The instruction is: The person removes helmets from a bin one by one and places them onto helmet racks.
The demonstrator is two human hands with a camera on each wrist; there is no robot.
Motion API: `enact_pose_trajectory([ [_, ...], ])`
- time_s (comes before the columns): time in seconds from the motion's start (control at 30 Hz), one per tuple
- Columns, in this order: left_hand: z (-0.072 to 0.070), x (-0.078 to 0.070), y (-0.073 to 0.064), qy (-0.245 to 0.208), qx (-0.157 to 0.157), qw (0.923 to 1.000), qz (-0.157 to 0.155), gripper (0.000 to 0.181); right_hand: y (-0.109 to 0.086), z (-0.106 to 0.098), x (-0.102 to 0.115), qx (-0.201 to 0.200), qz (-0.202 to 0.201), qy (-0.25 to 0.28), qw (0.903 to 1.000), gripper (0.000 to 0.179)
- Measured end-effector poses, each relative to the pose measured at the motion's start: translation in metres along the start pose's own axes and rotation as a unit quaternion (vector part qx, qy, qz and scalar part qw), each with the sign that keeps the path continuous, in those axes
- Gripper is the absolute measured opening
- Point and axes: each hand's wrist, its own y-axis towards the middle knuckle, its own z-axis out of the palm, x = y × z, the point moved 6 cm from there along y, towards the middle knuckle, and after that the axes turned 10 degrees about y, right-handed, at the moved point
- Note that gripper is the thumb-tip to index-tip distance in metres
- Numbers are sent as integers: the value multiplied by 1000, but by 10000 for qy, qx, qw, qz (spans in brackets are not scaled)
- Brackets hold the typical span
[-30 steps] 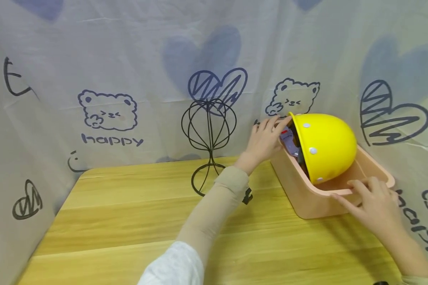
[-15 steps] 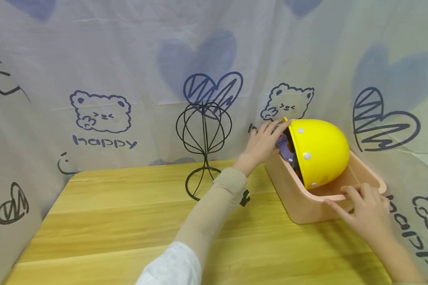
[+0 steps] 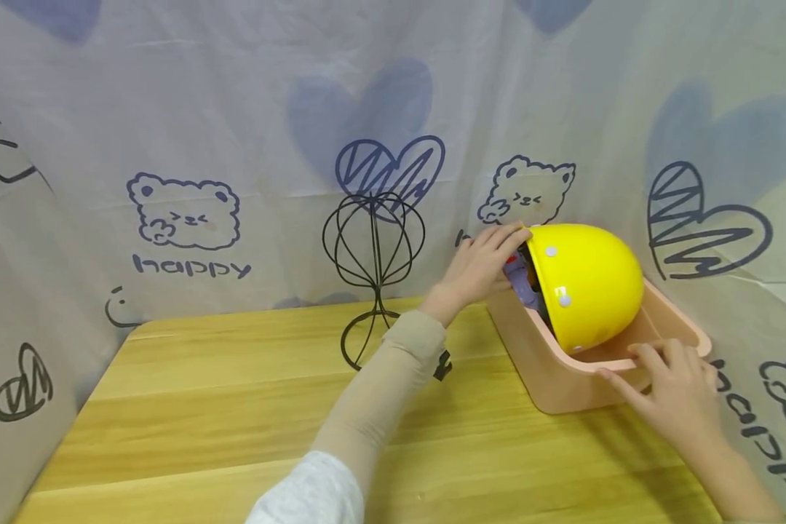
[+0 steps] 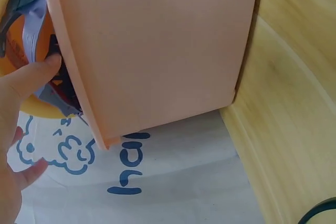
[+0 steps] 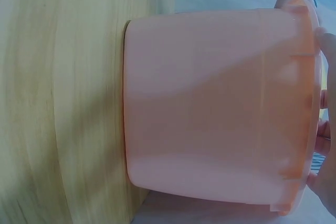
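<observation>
A yellow safety helmet [image 3: 592,284] lies tipped on its side in a pink plastic bin [image 3: 530,356], its open side facing left. Purple straps [image 3: 522,284] show inside the shell. My left hand [image 3: 474,269] grips the helmet's brim at the bin's far left corner. In the left wrist view its thumb [image 4: 34,77] presses on a dark part by the straps. My right hand [image 3: 681,397] holds the bin's near rim, fingers over the edge and thumb outside. The right wrist view shows the bin's wall [image 5: 210,103] upright on the wooden table.
A black wire stand [image 3: 377,295] with a round cage top is left of the bin, behind my left forearm. A small black piece [image 3: 442,366] lies by the sleeve. A printed cloth [image 3: 262,109] hangs behind the table [image 3: 203,393].
The helmet and my left hand sit slightly lower against the bin. My right hand stays on the rim. The head view has shifted a little to the right.
</observation>
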Motion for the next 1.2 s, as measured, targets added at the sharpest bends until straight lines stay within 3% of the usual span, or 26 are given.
enact_pose_trajectory([
  [0.37,-21,-18,2,-308,-410,9939,980,90,-1,3,-2,163,193,-10,9997,62],
  [0.53,-27,-26,3,-208,-511,9922,1121,89,-1,2,-1,98,125,3,9999,60],
  [0.77,-30,-29,4,-235,-387,9922,1159,91,-1,3,-1,66,107,2,9999,61],
  [0.87,-31,-32,4,-222,-403,9902,1320,89,-1,4,-2,85,144,-6,9999,63],
  [1.03,-34,-38,4,-2,-613,9843,1655,86,-1,2,-3,66,202,-9,9998,62],
  [1.2,-36,-40,1,325,-705,9812,1768,83,-1,3,-2,99,259,-5,9996,60],
])
